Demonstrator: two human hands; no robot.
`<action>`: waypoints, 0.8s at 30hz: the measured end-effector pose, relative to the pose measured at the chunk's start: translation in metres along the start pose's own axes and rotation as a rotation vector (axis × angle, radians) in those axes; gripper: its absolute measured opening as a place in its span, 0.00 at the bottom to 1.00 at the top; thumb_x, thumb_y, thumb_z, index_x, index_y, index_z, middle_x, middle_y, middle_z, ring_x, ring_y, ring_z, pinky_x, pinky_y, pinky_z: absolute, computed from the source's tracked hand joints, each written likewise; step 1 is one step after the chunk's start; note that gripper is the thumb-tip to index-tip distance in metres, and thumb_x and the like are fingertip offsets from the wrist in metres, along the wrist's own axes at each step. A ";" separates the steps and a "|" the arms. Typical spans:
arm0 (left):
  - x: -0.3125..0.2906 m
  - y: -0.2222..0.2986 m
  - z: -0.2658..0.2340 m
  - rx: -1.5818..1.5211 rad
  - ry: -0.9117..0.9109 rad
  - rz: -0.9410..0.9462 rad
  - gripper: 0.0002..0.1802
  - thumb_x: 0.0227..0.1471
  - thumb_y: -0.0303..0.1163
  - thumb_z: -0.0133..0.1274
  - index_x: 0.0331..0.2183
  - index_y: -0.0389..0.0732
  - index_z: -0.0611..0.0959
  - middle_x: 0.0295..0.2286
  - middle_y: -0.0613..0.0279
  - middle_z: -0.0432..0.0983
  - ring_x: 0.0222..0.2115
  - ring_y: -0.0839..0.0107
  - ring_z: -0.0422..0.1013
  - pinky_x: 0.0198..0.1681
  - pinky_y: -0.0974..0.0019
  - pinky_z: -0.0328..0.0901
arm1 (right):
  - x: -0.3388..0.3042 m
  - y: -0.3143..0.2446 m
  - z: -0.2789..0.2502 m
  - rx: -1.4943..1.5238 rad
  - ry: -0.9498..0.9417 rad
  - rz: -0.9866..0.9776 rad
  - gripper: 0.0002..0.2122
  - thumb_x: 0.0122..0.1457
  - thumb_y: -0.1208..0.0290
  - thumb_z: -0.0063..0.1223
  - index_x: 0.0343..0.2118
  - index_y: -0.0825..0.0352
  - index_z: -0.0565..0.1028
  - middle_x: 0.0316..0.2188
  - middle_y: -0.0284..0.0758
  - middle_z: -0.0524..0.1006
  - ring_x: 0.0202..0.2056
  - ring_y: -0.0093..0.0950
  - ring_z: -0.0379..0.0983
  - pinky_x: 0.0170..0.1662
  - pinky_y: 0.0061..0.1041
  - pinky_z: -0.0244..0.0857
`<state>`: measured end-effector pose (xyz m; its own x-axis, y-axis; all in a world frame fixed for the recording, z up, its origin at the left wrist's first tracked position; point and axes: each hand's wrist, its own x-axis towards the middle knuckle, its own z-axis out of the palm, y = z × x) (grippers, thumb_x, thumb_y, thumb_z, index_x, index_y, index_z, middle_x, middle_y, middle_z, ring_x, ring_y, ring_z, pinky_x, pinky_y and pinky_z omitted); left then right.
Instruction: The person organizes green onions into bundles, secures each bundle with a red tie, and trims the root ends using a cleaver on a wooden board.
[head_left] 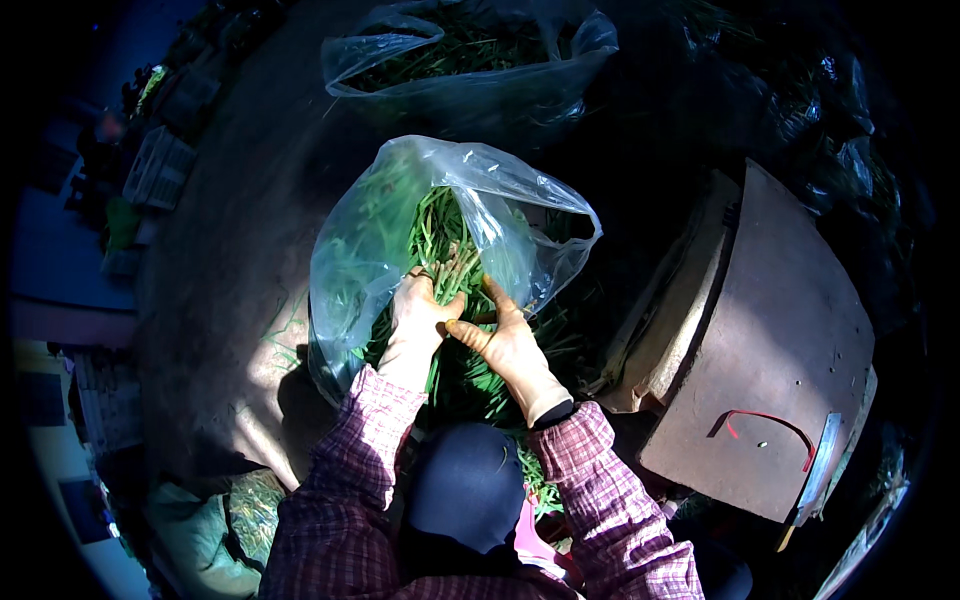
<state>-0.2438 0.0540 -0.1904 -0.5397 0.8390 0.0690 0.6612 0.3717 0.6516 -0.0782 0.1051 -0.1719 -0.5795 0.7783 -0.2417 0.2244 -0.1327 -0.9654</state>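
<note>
A clear plastic bag (345, 245) stands before me with its mouth toward me. Inside its mouth lies a bunch of long green stems (440, 230), paler at the near ends. My left hand (418, 312) is closed around the near part of that bunch, its thumb pointing right. Close on the right, my right hand (508, 345) has its thumb and forefinger spread apart, the thumb tip near the left thumb. The right hand's other fingers are partly hidden. More loose greens (485, 390) lie in shadow beneath my wrists.
Another clear bag of greens (470, 75) stands farther off. On the right, a brown board (760, 330) carries a red curved strip (775, 420) and a long narrow bluish strip (820, 465). My dark-clad knee (465, 490) is between my forearms. A green sack (200, 545) lies lower left.
</note>
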 end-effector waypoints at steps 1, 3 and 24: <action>-0.004 0.000 0.010 0.116 -0.004 0.062 0.28 0.37 0.37 0.69 0.41 0.36 0.81 0.38 0.45 0.77 0.41 0.48 0.74 0.46 0.53 0.70 | 0.015 0.018 0.007 0.116 -0.012 0.046 0.53 0.43 0.51 0.76 0.66 0.76 0.56 0.56 0.56 0.71 0.52 0.39 0.74 0.57 0.33 0.65; -0.008 0.004 0.019 -0.050 -0.259 -0.202 0.38 0.37 0.31 0.68 0.54 0.40 0.75 0.51 0.47 0.70 0.52 0.53 0.69 0.56 0.57 0.66 | 0.027 0.020 0.017 0.457 0.085 0.124 0.43 0.47 0.63 0.75 0.64 0.72 0.62 0.52 0.45 0.76 0.50 0.33 0.74 0.55 0.30 0.66; -0.037 0.037 -0.024 0.011 -0.276 0.182 0.19 0.50 0.25 0.57 0.47 0.39 0.83 0.45 0.50 0.77 0.50 0.52 0.71 0.54 0.55 0.65 | 0.015 0.053 0.012 0.445 0.253 0.197 0.22 0.49 0.71 0.72 0.46 0.69 0.76 0.40 0.35 0.77 0.43 0.29 0.73 0.49 0.27 0.66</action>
<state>-0.2115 0.0272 -0.1506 -0.2517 0.9675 -0.0242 0.7406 0.2086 0.6388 -0.0845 0.1028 -0.2275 -0.3414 0.8286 -0.4436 -0.0755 -0.4946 -0.8658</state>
